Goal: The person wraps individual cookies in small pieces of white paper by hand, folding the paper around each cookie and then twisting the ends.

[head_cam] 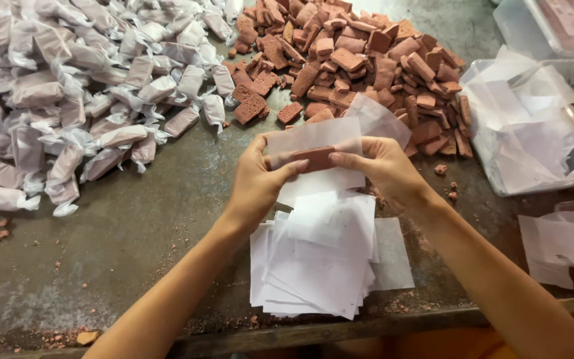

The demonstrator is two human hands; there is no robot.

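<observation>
Reddish-brown and flat, a rectangular candy block (315, 158) lies on a thin white paper sheet (313, 136), pinched at its ends by the grip of the left hand (257, 183) and right hand (383, 166) above a stack of wrappers (320, 259) near the surface's front edge (367, 326). Bare surface (134, 226) lies open to the left, between wrapped pieces (68, 100) and unwrapped blocks (367, 60)

The worktable (134, 233) looks like dull, worn metal or painted board, scuffed and dusted with crumbs; which of the two is hard to tell. The reddish-brown blocks (360, 60) heaped at the far side are matt, porous and crumbly at the edges. The block (313, 158) held between the hands lies on a thin, translucent, waxy-looking paper sheet (313, 136). The near stack of sheets (320, 259) is the same matt white paper. At far left, the wrapped pieces (68, 86) show crinkled paper with twisted ends. The tub (493, 159) at right is clear, slightly glossy plastic.
</observation>
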